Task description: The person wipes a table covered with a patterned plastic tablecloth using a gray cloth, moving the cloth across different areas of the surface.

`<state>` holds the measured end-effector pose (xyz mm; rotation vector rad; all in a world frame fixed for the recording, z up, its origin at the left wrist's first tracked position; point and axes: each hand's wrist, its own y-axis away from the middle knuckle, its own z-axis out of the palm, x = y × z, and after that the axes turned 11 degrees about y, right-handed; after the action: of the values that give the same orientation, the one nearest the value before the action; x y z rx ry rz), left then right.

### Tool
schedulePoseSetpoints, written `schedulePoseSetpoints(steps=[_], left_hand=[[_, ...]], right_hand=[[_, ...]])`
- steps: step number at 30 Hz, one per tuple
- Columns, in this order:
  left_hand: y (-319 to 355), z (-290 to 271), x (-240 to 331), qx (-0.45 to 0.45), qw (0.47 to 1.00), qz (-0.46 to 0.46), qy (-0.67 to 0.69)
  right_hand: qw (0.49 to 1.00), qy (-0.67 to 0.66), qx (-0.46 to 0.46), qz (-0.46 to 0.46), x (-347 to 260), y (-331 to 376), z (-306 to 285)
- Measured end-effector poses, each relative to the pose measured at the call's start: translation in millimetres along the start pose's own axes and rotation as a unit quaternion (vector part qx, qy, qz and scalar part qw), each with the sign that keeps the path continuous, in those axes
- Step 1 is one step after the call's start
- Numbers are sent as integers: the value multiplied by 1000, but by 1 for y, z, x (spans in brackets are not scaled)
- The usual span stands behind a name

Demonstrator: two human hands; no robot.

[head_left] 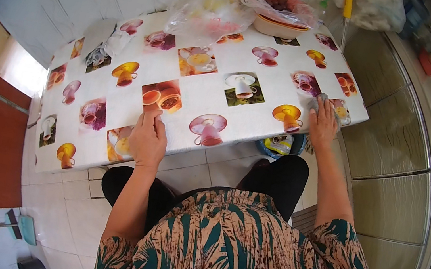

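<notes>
A table with a white tablecloth [188, 92] printed with cups and saucers stretches out in front of me. On its right end my right hand [322, 122] presses down on a crumpled grey cloth [337, 117], which shows around the fingers. My left hand [149, 137] rests on the tablecloth near the front edge, its visible fingers pointing forward and slightly bent. Nothing shows in that hand.
Along the back stand a clear plastic bag [207, 18] and a cream basin [278, 28] lined with a bag holding dark items. A crumpled item [104, 51] lies back left. Beneath the front edge is a lined bin [286, 146]. Cabinets [392, 148] flank the right.
</notes>
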<state>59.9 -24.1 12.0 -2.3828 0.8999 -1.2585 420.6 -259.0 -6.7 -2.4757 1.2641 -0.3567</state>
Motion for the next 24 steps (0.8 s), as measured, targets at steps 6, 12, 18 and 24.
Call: schedulePoseSetpoints(steps=[6, 12, 18, 24], left_hand=[[1, -9, -7, 47, 994, 27, 100], [0, -9, -17, 65, 974, 3, 218], [0, -12, -27, 88, 956, -36, 278], [-1, -18, 9, 85, 981, 149, 93]], right_hand=[[964, -136, 24, -226, -138, 59, -56], [871, -255, -17, -420, -258, 92, -80], [814, -441, -56, -374, -254, 45, -90], [950, -267, 89, -135, -130, 2, -46]])
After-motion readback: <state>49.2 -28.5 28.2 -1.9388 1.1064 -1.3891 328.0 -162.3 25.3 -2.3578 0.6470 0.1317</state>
